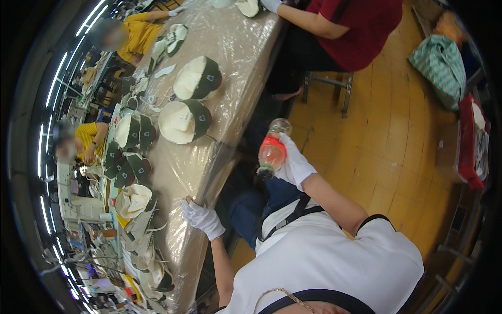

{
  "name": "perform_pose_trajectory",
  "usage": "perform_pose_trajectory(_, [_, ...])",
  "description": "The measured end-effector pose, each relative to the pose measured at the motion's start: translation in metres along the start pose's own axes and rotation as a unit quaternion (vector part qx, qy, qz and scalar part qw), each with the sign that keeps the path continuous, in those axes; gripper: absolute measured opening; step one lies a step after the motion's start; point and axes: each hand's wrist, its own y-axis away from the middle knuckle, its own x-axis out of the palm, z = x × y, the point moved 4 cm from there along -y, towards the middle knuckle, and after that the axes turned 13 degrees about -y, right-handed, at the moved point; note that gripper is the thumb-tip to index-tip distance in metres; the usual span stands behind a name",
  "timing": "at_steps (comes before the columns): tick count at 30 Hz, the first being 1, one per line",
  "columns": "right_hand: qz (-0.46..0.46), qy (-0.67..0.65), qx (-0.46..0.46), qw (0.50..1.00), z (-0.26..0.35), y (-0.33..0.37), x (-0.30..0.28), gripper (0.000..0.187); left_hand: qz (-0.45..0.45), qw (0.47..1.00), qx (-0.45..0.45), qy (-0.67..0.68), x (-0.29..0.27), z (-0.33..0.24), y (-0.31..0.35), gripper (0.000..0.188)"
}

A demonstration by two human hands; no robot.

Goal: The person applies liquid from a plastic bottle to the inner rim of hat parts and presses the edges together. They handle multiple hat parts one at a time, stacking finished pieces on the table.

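Observation:
A clear plastic bottle [272, 156] with a red band round its middle is in my right hand [294, 166], which wears a white glove. The bottle is tilted and held above my lap, beside the table. My left hand [203, 219], in a white glove as well, is at the near edge of the plastic-covered table [183, 172]. Its fingers are curled together, and anything between them is too small to make out. Farther along the table are two cream and dark green caps [184, 123], apart from both hands.
More caps [128, 170] and cap pieces are heaped along the table's left side. Sewing machines [78, 206] and people in yellow stand beyond. A person in red [361, 34] sits by a metal stool [334, 83]. On the right are a striped bag [441, 68] and a red-edged box [455, 152].

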Motion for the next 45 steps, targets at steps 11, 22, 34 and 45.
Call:
perform_pose_trajectory(11, [-0.035,0.013,-0.104,0.994,0.065,0.010,-0.010,0.033,-0.052,0.979,0.175,-0.087,0.012,0.024,-0.010,0.051])
perform_pose_trajectory(22, [-0.040,-0.063,-0.215,0.974,0.136,0.000,-0.022,0.027,0.025,0.987,0.142,-0.072,-0.006,0.012,-0.019,0.069])
perform_pose_trajectory(34, [-0.098,0.088,-0.239,0.962,0.111,-0.040,-0.004,0.038,0.091,0.971,0.071,0.210,-0.027,-0.023,-0.152,0.030])
perform_pose_trajectory(45, [0.116,0.572,-0.067,0.809,0.073,-0.057,0.117,0.058,0.472,0.708,0.031,0.525,0.024,-0.123,-0.252,0.027])
